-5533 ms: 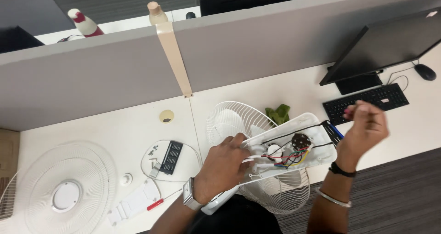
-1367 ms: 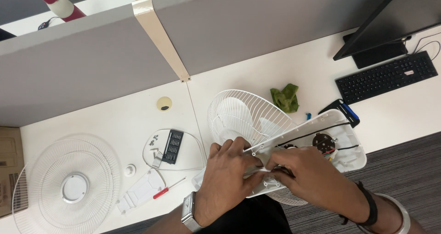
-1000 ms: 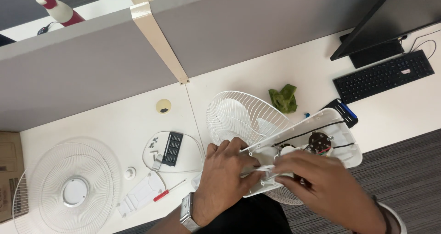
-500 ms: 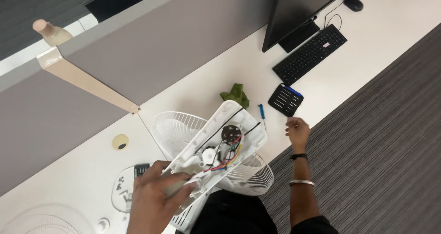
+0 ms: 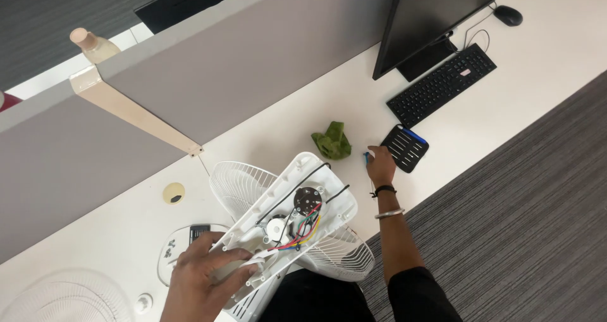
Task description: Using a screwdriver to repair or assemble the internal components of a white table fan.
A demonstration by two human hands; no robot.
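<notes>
Head view: left hand (image 5: 212,278) grips the white fan housing (image 5: 297,227) above the bench (image 5: 265,132), its wiring and motor exposed. Right hand (image 5: 381,164) closes on a small blue tool beside the black bit case (image 5: 405,147). Housing is open; grille (image 5: 237,183) lies detached.

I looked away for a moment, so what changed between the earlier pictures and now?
The right hand left the open fan housing and reached out across the desk to a small blue item beside the black bit case. The left hand still grips the housing; the green cloth stayed put.
</notes>
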